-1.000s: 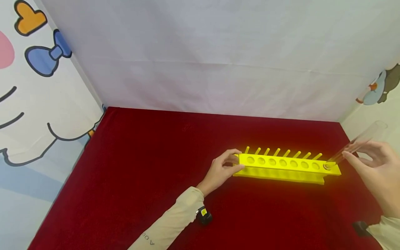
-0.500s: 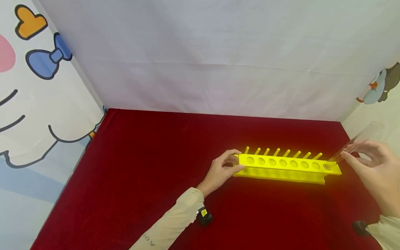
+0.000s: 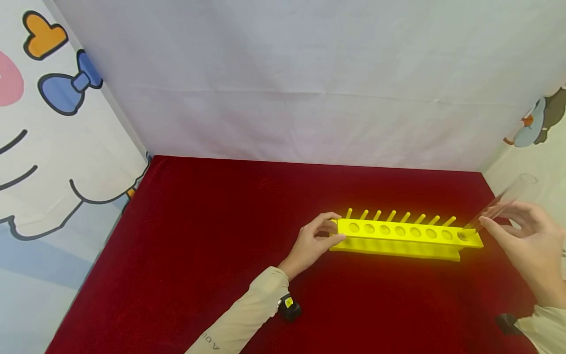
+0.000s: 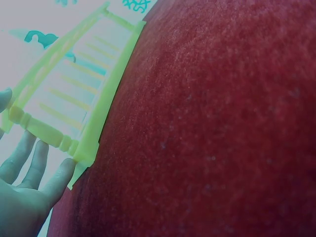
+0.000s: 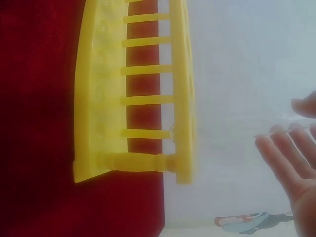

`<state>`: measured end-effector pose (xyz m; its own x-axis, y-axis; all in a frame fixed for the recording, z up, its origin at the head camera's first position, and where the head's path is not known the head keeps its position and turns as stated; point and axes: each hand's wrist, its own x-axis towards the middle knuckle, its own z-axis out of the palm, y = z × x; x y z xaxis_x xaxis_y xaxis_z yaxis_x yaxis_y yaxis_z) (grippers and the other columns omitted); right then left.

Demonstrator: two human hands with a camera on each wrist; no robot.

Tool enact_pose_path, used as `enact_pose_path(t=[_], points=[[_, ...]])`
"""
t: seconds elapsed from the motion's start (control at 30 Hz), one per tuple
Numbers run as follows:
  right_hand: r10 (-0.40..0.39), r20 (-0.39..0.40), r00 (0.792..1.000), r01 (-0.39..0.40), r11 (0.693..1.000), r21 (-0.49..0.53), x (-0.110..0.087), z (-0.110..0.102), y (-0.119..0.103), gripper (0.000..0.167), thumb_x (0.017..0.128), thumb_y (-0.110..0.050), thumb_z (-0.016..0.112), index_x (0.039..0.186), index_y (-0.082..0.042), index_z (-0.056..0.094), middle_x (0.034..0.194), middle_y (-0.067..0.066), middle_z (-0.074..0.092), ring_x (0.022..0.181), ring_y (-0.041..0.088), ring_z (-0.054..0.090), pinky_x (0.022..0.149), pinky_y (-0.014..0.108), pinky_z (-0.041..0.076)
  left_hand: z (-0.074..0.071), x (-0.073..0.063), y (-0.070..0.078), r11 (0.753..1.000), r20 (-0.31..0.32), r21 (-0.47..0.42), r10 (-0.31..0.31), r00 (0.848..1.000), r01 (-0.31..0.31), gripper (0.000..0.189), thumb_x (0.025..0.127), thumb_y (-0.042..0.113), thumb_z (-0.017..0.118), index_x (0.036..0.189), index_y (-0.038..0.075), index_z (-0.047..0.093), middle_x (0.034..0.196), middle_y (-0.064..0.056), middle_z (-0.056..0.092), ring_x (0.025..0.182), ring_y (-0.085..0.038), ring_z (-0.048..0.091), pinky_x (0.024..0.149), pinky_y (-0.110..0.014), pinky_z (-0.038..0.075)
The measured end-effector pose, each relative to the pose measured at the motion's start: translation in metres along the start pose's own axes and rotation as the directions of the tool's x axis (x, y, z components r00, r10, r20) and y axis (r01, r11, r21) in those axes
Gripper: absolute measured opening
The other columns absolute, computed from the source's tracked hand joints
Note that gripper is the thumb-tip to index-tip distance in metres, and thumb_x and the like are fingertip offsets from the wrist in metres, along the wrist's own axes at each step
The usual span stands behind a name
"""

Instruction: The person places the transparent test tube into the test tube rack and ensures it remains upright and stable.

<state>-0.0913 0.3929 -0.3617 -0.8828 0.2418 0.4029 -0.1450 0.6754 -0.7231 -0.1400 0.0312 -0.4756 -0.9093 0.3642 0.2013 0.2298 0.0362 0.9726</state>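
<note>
A yellow test tube rack (image 3: 398, 241) with a row of round holes and a row of upright pegs stands on the red cloth. At its left end my left hand (image 3: 309, 241) holds it, thumb in front and fingers behind; the left wrist view shows fingertips against the rack's end post (image 4: 44, 129). My right hand (image 3: 530, 241) pinches a clear test tube (image 3: 515, 191) between thumb and fingers. The tube leans to the right, its lower end at the rightmost hole. In the right wrist view the tube is barely visible between the right hand's fingers (image 5: 279, 160) and the rack.
Red cloth (image 3: 212, 236) covers the table. A plain white sheet (image 3: 309, 88) hangs behind it, and a cartoon-printed sheet (image 3: 48, 162) borders the left side. Another printed sheet (image 3: 537, 123) is at the right. The table's right edge lies close to the right hand.
The right hand has shifted slightly left, and the tube's upper end has come left with it, so it leans a little less. The left hand and the rack stay in place.
</note>
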Motion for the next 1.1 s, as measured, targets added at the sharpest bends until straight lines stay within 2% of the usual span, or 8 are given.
enact_pose_path(t=[0.1, 0.27, 0.57, 0.67, 0.8, 0.93, 1.1], points=[[0.005, -0.001, 1.0, -0.005, 1.0, -0.015, -0.0015, 0.0013, 0.0011, 0.031, 0.081, 0.004, 0.07, 0.109, 0.001, 0.057, 0.098, -0.01, 0.057, 0.088, 0.0, 0.055, 0.075, 0.003, 0.041, 0.0, 0.0004, 0.0, 1.0, 0.0, -0.002, 0.003, 1.0, -0.003, 0.041, 0.087, 0.021, 0.07, 0.125, 0.017, 0.055, 0.107, 0.003, 0.062, 0.099, -0.015, 0.06, 0.092, -0.042, 0.048], [0.026, -0.008, 1.0, -0.026, 0.999, -0.038, -0.0048, 0.0035, 0.002, 0.034, 0.081, -0.001, 0.072, 0.112, 0.0, 0.058, 0.099, -0.011, 0.057, 0.087, -0.001, 0.055, 0.074, 0.004, 0.042, -0.0002, -0.0002, -0.0008, 1.0, 0.001, 0.001, 0.013, 1.0, -0.013, 0.04, 0.087, 0.021, 0.07, 0.124, 0.019, 0.056, 0.107, 0.002, 0.062, 0.099, -0.014, 0.06, 0.091, -0.039, 0.048], [0.03, -0.003, 1.0, -0.03, 0.999, 0.021, -0.0053, 0.0037, 0.0034, 0.036, 0.08, 0.006, 0.07, 0.111, -0.003, 0.056, 0.098, -0.01, 0.057, 0.086, -0.002, 0.056, 0.072, 0.005, 0.043, -0.0005, -0.0005, 0.0003, 1.0, 0.007, 0.007, 0.012, 1.0, -0.012, 0.042, 0.087, 0.021, 0.07, 0.126, 0.015, 0.054, 0.108, 0.001, 0.062, 0.1, -0.016, 0.06, 0.092, -0.041, 0.048], [0.025, 0.0, 1.0, -0.025, 0.999, 0.021, -0.0051, 0.0038, 0.0038, 0.035, 0.08, 0.006, 0.07, 0.111, -0.002, 0.055, 0.099, -0.009, 0.057, 0.087, -0.001, 0.056, 0.073, 0.005, 0.043, -0.0005, 0.0004, 0.0005, 1.0, 0.013, -0.013, 0.006, 1.0, -0.005, 0.043, 0.087, 0.017, 0.069, 0.127, 0.011, 0.053, 0.111, -0.005, 0.062, 0.102, -0.023, 0.06, 0.093, -0.046, 0.046], [0.029, 0.009, 1.0, -0.029, 0.999, 0.013, -0.0062, 0.0044, 0.0046, 0.035, 0.081, 0.004, 0.07, 0.112, -0.001, 0.055, 0.1, -0.009, 0.057, 0.088, -0.001, 0.056, 0.074, 0.005, 0.043, -0.0005, 0.0006, 0.001, 1.0, 0.014, -0.019, 0.007, 1.0, -0.007, 0.043, 0.087, 0.015, 0.069, 0.127, 0.011, 0.053, 0.112, -0.008, 0.062, 0.103, -0.026, 0.059, 0.093, -0.048, 0.046], [0.029, 0.013, 1.0, -0.029, 0.999, 0.038, -0.0073, 0.0043, 0.006, 0.035, 0.08, 0.006, 0.069, 0.112, -0.001, 0.055, 0.099, -0.008, 0.058, 0.087, -0.001, 0.057, 0.075, 0.005, 0.043, -0.0008, -0.0004, 0.0005, 1.0, 0.005, -0.001, 0.012, 1.0, -0.012, 0.042, 0.087, 0.02, 0.069, 0.126, 0.015, 0.054, 0.109, -0.001, 0.062, 0.101, -0.017, 0.06, 0.092, -0.043, 0.047], [0.003, 0.008, 1.0, -0.003, 0.998, 0.07, -0.0066, 0.0053, 0.0072, 0.034, 0.079, 0.01, 0.069, 0.11, 0.003, 0.056, 0.097, -0.005, 0.06, 0.085, 0.002, 0.059, 0.075, 0.006, 0.045, -0.0006, -0.0007, -0.0004, 1.0, 0.003, 0.003, 0.014, 1.0, -0.014, 0.042, 0.087, 0.023, 0.069, 0.126, 0.016, 0.055, 0.108, 0.003, 0.062, 0.1, -0.015, 0.059, 0.092, -0.041, 0.048]])
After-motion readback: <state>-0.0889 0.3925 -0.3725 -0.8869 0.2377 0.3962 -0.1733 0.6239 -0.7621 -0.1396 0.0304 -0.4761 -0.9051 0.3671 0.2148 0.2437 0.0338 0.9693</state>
